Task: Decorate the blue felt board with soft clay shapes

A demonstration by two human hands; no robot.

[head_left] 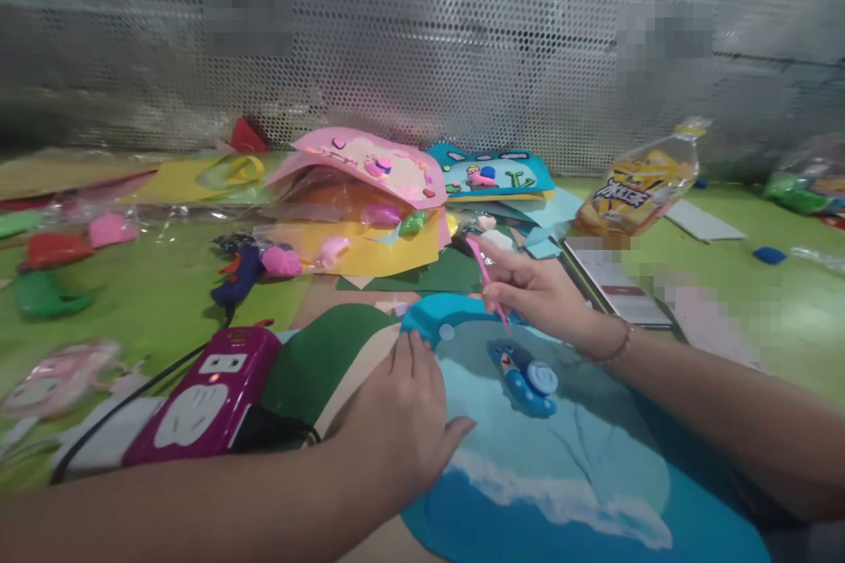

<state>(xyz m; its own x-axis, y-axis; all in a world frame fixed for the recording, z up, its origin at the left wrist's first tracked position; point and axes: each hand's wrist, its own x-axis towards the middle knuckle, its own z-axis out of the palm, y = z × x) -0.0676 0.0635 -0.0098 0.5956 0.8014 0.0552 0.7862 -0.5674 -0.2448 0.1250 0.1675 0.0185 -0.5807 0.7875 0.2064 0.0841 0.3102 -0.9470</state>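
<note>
In my right hand (538, 295) is a thin pink modelling tool (485, 273), pinched between thumb and fingers. Its tip points down, close above a blue clay snail (525, 378) with a pale blue spiral shell. The snail sits on a sheet of light and darker blue paper (475, 391), which has a wavy white band (561, 497) across its lower part. My left hand (402, 405) lies flat on the sheet's left edge, fingers stretched out and thumb apart, holding nothing. A small pale dot (447, 332) sits near the sheet's top left.
A magenta power strip (204, 400) with a black cable is at left. Bagged clay pieces (281, 259) lie behind it. Pink (376, 163) and blue (492, 171) decorated sheets stand at the back, before a perforated metal wall (422, 35). A bottle (643, 180) and phone (613, 281) are at right.
</note>
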